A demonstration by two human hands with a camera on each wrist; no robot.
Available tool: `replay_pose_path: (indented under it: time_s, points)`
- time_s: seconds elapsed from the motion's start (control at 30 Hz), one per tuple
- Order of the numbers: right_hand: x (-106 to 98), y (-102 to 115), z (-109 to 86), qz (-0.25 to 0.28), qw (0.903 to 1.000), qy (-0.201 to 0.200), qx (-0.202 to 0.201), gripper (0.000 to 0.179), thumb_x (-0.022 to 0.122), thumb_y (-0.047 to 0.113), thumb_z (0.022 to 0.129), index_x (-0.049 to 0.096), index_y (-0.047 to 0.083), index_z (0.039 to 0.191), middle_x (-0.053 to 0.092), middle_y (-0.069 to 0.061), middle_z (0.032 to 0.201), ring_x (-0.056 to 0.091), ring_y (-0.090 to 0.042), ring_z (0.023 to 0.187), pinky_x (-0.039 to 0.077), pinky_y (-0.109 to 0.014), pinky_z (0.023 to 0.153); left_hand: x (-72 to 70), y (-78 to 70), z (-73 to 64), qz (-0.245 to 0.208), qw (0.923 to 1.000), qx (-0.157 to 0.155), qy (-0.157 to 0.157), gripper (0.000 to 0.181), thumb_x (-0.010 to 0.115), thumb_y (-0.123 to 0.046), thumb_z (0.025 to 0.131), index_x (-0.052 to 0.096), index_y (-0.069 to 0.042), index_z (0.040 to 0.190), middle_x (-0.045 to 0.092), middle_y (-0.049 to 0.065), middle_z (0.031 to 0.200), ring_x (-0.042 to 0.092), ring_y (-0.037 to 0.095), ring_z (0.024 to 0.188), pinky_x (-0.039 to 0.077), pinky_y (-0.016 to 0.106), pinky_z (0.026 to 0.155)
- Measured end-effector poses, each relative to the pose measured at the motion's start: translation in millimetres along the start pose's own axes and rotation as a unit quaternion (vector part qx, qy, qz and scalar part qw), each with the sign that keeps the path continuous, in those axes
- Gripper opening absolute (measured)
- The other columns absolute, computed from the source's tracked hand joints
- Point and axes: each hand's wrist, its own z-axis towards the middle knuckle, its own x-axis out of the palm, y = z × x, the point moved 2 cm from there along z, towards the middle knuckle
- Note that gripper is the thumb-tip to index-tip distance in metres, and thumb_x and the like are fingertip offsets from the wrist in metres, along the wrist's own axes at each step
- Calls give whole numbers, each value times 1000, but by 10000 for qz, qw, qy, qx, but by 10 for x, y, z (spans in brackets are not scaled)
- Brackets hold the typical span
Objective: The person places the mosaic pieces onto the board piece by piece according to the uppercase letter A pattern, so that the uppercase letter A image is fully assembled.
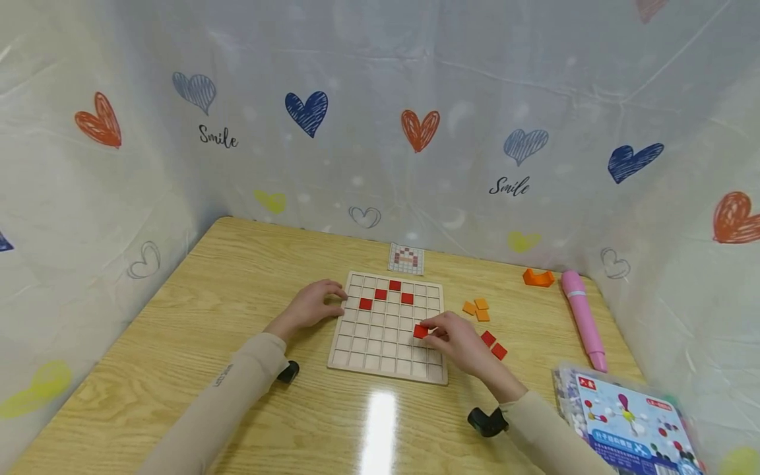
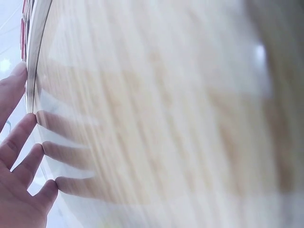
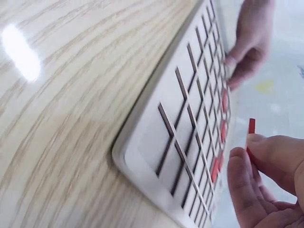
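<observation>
A pale wooden grid board [image 1: 380,344] lies on the table with several red square tiles [image 1: 380,294] set in its upper cells. My right hand [image 1: 456,338] pinches one more red tile [image 1: 420,331] between thumb and fingers over the board's right side. In the right wrist view that tile [image 3: 251,126] is seen edge-on, held above the grid. At the board's left edge rests my left hand [image 1: 313,305], fingers loosely spread. The left wrist view shows its fingertips [image 2: 32,118] touching the rim and tabletop.
Right of the board lie two loose red tiles [image 1: 499,351] and three orange tiles [image 1: 481,315]. A small pattern card [image 1: 406,259] sits behind it. Farther right are an orange curved piece [image 1: 538,278], a pink pen-shaped object [image 1: 584,320] and a boxed molecule kit [image 1: 632,422].
</observation>
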Motion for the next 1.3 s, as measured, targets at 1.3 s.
replay_pose_path:
  time_s: [1.3]
  points:
    - [682, 371, 871, 126, 9989, 458, 20, 23, 68, 7, 90, 71, 1, 112, 67, -11, 107, 64, -22, 93, 55, -34, 81, 21, 30, 16, -530, 9985, -64, -156, 26, 75, -14, 87, 70, -6, 112, 59, 15, 134, 37, 38, 138, 26, 52, 116]
